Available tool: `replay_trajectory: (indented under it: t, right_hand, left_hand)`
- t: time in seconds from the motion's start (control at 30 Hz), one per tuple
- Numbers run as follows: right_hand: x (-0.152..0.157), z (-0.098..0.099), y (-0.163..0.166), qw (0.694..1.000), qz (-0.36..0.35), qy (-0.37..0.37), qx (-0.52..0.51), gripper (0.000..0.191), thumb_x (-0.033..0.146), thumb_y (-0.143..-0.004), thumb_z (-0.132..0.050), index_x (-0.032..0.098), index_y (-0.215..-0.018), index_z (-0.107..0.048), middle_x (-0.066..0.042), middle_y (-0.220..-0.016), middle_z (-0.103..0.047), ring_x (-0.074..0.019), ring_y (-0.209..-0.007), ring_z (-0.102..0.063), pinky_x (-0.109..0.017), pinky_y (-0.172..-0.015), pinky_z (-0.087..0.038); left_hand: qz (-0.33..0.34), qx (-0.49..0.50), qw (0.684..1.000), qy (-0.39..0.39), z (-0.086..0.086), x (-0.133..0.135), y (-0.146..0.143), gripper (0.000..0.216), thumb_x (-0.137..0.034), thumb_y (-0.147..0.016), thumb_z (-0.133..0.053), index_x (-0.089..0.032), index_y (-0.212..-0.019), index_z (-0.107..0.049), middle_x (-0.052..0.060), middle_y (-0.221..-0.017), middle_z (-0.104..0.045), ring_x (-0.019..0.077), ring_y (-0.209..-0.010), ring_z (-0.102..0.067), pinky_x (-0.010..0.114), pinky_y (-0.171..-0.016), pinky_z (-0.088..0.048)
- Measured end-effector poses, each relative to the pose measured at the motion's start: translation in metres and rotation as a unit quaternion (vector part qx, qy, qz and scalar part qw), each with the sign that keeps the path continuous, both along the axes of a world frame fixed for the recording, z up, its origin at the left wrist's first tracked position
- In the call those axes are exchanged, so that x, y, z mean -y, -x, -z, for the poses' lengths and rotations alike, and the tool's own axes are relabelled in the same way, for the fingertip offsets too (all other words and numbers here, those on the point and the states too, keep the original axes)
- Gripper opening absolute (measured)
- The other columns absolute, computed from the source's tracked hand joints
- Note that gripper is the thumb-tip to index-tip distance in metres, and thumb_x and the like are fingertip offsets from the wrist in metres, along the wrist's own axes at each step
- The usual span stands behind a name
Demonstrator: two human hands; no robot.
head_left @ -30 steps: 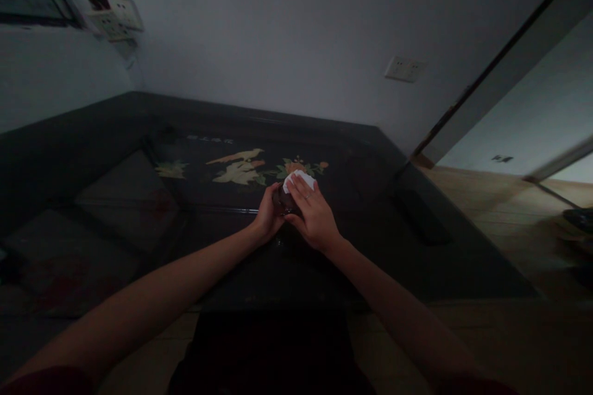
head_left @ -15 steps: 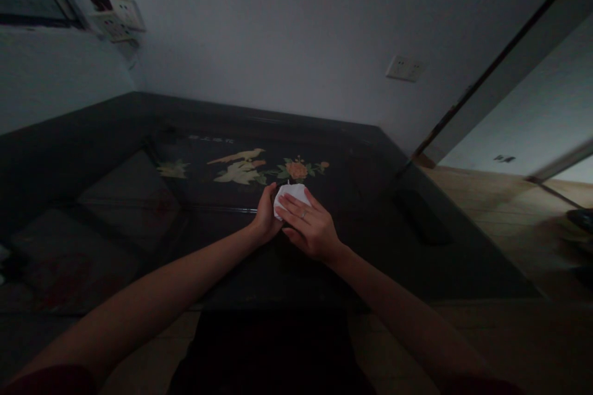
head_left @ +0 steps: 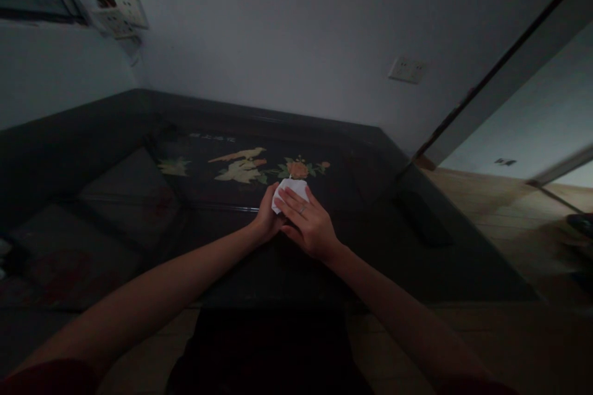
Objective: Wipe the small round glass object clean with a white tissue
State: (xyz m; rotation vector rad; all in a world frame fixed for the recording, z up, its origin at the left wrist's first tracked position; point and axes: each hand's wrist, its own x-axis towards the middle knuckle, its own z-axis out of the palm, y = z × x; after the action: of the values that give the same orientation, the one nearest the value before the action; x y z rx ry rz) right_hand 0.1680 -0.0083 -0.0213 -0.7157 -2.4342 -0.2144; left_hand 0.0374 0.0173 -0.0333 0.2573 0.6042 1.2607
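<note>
Over the middle of a dark glossy tabletop (head_left: 352, 247), a white tissue (head_left: 298, 184) is held between my two hands. My left hand (head_left: 267, 215) cups it from the left and from beneath; most of its fingers are hidden behind the tissue. Lying across the front of the tissue is my right hand (head_left: 311, 225), its ringed fingers pressed together and pointing up and left. A thin tip shows above the tissue's upper edge, too small to name. Whether something is wrapped inside the tissue I cannot tell.
Just beyond my hands, the tabletop carries a bird picture (head_left: 241, 166) and an orange flower picture (head_left: 297, 168). A dark flat slab (head_left: 424, 219) lies to the right. Wall sockets (head_left: 407, 70) sit behind the table, and wooden floor (head_left: 482, 197) shows at the right.
Both hands and the tissue have moved very slightly up and left. The tissue now looks flatter and more straight-edged, and my right hand still presses on it.
</note>
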Motion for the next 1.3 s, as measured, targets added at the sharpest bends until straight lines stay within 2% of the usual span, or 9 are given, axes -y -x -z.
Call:
replay_trajectory:
  t: [0.1,0.17,0.33,0.5,0.7,0.9,1.03,1.17,1.3]
  right_hand:
    - [0.000,0.001,-0.001,1.000,-0.023,-0.013,-0.005,0.043,0.037,-0.099,-0.036,0.017,-0.132,-0.055,-0.009,-0.138,-0.054,-0.0207,-0.135,-0.043,-0.049,-0.117,-0.023]
    - [-0.001,0.001,-0.003,0.999,-0.034,-0.031,-0.026,0.040,0.032,-0.098,-0.037,0.017,-0.128,-0.058,-0.009,-0.134,-0.058,-0.0201,-0.131,-0.048,-0.050,-0.117,-0.024]
    - [-0.006,0.003,-0.010,0.994,-0.040,-0.053,-0.088,0.035,0.022,-0.096,-0.039,0.013,-0.120,-0.063,-0.010,-0.124,-0.065,-0.0196,-0.124,-0.055,-0.050,-0.116,-0.026]
    - [-0.014,0.006,-0.007,0.994,0.022,-0.028,-0.105,0.038,0.024,-0.098,-0.033,0.016,-0.124,-0.061,-0.008,-0.130,-0.061,-0.0192,-0.130,-0.050,-0.051,-0.118,-0.022]
    - [-0.021,0.008,-0.006,0.994,0.070,0.009,-0.081,0.044,0.032,-0.100,-0.031,0.016,-0.136,-0.050,-0.010,-0.142,-0.049,-0.0193,-0.137,-0.040,-0.050,-0.118,-0.022]
    - [-0.018,0.009,-0.010,0.994,0.046,0.012,-0.099,0.042,0.029,-0.098,-0.033,0.018,-0.134,-0.053,-0.010,-0.137,-0.055,-0.0195,-0.133,-0.045,-0.049,-0.116,-0.027]
    - [-0.007,0.011,-0.005,0.996,0.017,-0.004,-0.086,0.043,0.029,-0.098,-0.033,0.014,-0.131,-0.055,-0.011,-0.134,-0.058,-0.0205,-0.134,-0.044,-0.048,-0.116,-0.029]
    - [0.000,0.010,0.006,1.000,0.002,-0.011,-0.024,0.050,0.038,-0.100,-0.029,0.009,-0.135,-0.050,-0.012,-0.141,-0.051,-0.0219,-0.139,-0.037,-0.049,-0.119,-0.019]
    - [-0.004,0.007,0.008,0.999,0.045,0.008,0.003,0.058,0.048,-0.099,-0.027,0.013,-0.144,-0.038,-0.012,-0.149,-0.040,-0.0221,-0.143,-0.029,-0.053,-0.119,-0.009]
  left_hand:
    - [-0.028,0.001,0.999,0.035,-0.006,-0.004,0.003,0.030,-0.030,-0.088,-0.045,-0.012,-0.076,-0.066,0.004,-0.064,-0.068,0.0136,-0.059,-0.064,0.021,-0.060,-0.052]
    - [-0.041,0.008,0.999,0.029,-0.007,-0.006,0.004,0.032,-0.028,-0.088,-0.043,-0.013,-0.072,-0.066,0.003,-0.061,-0.067,0.0124,-0.055,-0.062,0.020,-0.055,-0.050]
    - [-0.042,0.022,0.999,0.007,0.001,-0.010,0.007,0.028,-0.028,-0.084,-0.045,-0.013,-0.076,-0.067,0.004,-0.064,-0.068,0.0142,-0.058,-0.063,0.023,-0.056,-0.050]
    - [-0.016,-0.002,1.000,0.013,0.004,-0.010,0.010,0.031,-0.031,-0.086,-0.040,-0.015,-0.080,-0.066,0.004,-0.064,-0.067,0.0158,-0.056,-0.061,0.025,-0.053,-0.049]
    - [0.008,-0.030,0.999,0.010,-0.001,-0.003,0.008,0.036,-0.035,-0.089,-0.037,-0.015,-0.079,-0.065,0.005,-0.063,-0.066,0.0174,-0.054,-0.061,0.026,-0.049,-0.047]
    - [-0.006,-0.017,1.000,0.017,0.005,-0.007,0.012,0.036,-0.036,-0.088,-0.036,-0.016,-0.087,-0.066,0.005,-0.070,-0.069,0.0183,-0.058,-0.063,0.028,-0.051,-0.049]
    - [-0.045,0.010,0.999,0.030,0.010,-0.012,0.012,0.031,-0.032,-0.087,-0.040,-0.015,-0.085,-0.066,0.004,-0.068,-0.068,0.0157,-0.059,-0.063,0.027,-0.059,-0.051]
    - [-0.048,0.010,0.998,0.036,0.003,-0.007,0.006,0.027,-0.032,-0.086,-0.046,-0.013,-0.084,-0.066,0.004,-0.068,-0.068,0.0152,-0.063,-0.064,0.025,-0.067,-0.052]
    - [-0.040,-0.029,0.999,0.020,-0.003,-0.001,0.001,0.028,-0.031,-0.088,-0.048,-0.012,-0.082,-0.067,0.004,-0.072,-0.070,0.0153,-0.066,-0.066,0.023,-0.066,-0.051]
